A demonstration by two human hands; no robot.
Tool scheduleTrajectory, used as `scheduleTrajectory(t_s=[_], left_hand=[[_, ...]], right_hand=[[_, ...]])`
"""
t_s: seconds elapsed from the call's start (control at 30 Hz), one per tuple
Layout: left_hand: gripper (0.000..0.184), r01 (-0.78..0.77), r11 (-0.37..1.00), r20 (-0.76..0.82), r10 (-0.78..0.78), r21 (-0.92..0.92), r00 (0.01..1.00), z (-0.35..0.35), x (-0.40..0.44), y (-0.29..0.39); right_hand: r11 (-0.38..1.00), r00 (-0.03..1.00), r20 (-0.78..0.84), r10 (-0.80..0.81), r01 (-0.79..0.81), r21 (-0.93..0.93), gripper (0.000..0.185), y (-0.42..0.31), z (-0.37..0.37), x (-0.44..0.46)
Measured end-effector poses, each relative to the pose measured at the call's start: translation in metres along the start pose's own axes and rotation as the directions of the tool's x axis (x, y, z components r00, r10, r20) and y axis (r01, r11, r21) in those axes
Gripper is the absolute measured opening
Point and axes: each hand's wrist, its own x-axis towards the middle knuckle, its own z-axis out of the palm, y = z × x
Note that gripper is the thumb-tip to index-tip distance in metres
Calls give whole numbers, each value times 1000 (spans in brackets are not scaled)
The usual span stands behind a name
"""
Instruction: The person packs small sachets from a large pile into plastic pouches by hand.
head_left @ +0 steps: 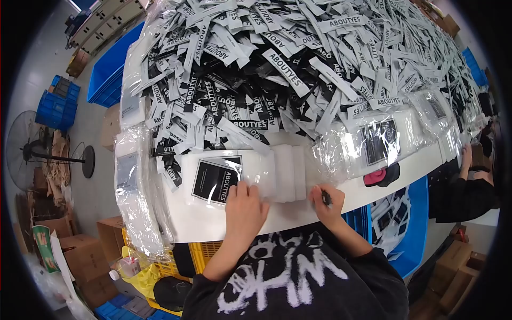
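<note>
Viewing from my remote post: white table (200, 228), mostly buried under a heap (282, 69) of loose ABOUTYES sachets, black and white. Blue bin (420, 218) below the table's right side; light and dark packs (392, 220) inside, possibly the finished share. Clear bags in two further groups: left stack (127, 176) along the left edge, right stack (380, 141) toward the right. Contents unconfirmed.

Work at hand: a clear bag (216, 180) with a black label, lying flat near the front edge, white layers (289, 173) stepped just beside it. My left hand (246, 209) rests bent fingers on the bag; pinching or only pressing, I cannot tell. My right hand (331, 209) is curled tight around a small dark item (326, 198), kind unclear. Progress estimate: early, since the loose heap far outweighs the bin.
</note>
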Motion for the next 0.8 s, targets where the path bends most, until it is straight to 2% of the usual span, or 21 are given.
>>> scheduleTrajectory(t_s=[0.07,0.1,0.17,0.2,0.27,0.37,0.4,0.47,0.57,0.6,0.63,0.7,0.73,0.8], left_hand=[[14,2,1000,33,-2,-5,999,-4,1,-8],[12,63,990,29,-60,-127,998,-10,-3,-11],[12,171,914,27,-173,-368,985,-31,-7,-10],[13,184,902,-15,-207,-391,978,-45,-12,-5],[15,216,835,30,-233,-507,972,-45,-21,-1],[24,181,730,18,-225,-659,974,-27,-27,8],[24,206,708,68,-219,-675,973,-25,-30,6],[25,239,662,157,-181,-710,971,-23,-32,-1],[26,273,574,235,-141,-772,962,-16,-36,-11],[25,279,541,231,-157,-793,960,-11,-37,-13],[25,283,510,226,-171,-813,959,-9,-36,-13],[20,67,645,13,-88,-762,996,-18,-34,-7],[18,-47,700,-96,-30,-713,995,-22,-30,-5],[13,-101,696,-143,-3,-711,990,-19,-36,-11]], right_hand=[[995,995,-36,96,-96,-9,17,0,-2,-5],[989,988,-56,147,-148,-11,16,-2,-2,-8],[985,985,15,171,-171,13,14,-23,-2,-2],[982,982,51,184,-185,25,13,-36,1,0],[977,986,159,48,-80,200,13,-56,20,8],[992,974,221,-43,15,126,11,-81,52,14],[981,937,346,43,-106,165,13,-86,50,20],[920,798,575,182,-345,187,18,-90,41,32],[869,676,686,269,-478,131,19,-69,37,29],[863,657,702,275,-491,121,20,-67,37,29],[889,682,685,255,-445,112,21,-69,37,28],[933,734,647,208,-348,95,25,-83,38,25],[938,674,714,190,-339,71,36,-95,35,30],[986,723,684,100,-162,27,50,-101,38,23]])
